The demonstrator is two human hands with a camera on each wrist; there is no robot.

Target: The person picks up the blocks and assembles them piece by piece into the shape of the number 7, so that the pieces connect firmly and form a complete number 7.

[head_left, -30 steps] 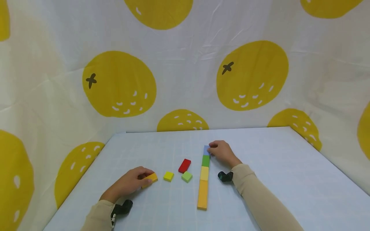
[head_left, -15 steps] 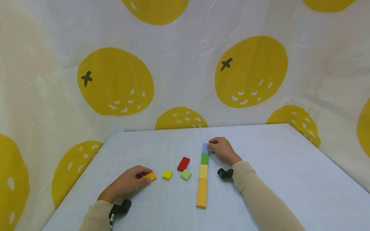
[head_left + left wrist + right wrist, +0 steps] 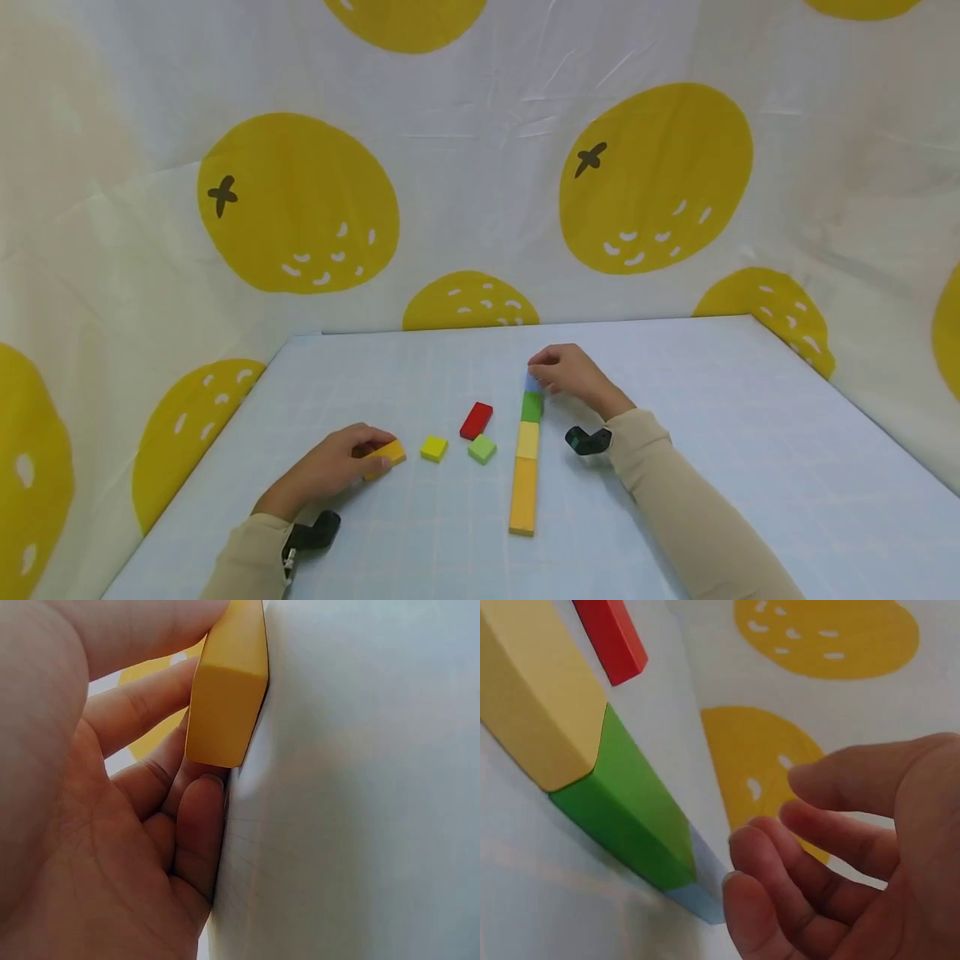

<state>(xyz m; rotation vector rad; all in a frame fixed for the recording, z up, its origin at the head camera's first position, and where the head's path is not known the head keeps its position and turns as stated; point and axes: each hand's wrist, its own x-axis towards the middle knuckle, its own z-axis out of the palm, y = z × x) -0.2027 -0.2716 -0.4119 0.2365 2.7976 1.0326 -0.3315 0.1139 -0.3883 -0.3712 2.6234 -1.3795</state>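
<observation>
the right hand (image 3: pixel 573 372) has shifted: its fingertips, lately at the right side of the blue block (image 3: pixel 532 385), now hang over that block's far part and hide more of it. for the work in hand, this looks like a small change at the far end of the row (image 3: pixel 525 479), whose order is unaltered. its grip seems released, the fingers loosely bent with a gap to the thumb; whether a fingertip touches the block i cannot tell from this angle. the left hand (image 3: pixel 333 462) stays put, pinching an orange block (image 3: pixel 393 452) on the left of the tabletop (image 3: pixel 420 533).

counted: eight blocks. four make the row, near to far: a second orange block (image 3: pixel 523 500), one pale yellow block (image 3: pixel 527 440), one green block (image 3: pixel 532 407), the blue one. three lie loose left of it: one red block (image 3: pixel 476 421), one light green block (image 3: pixel 482 449), one bright yellow block (image 3: pixel 433 448). the eighth is the pinched one.
</observation>
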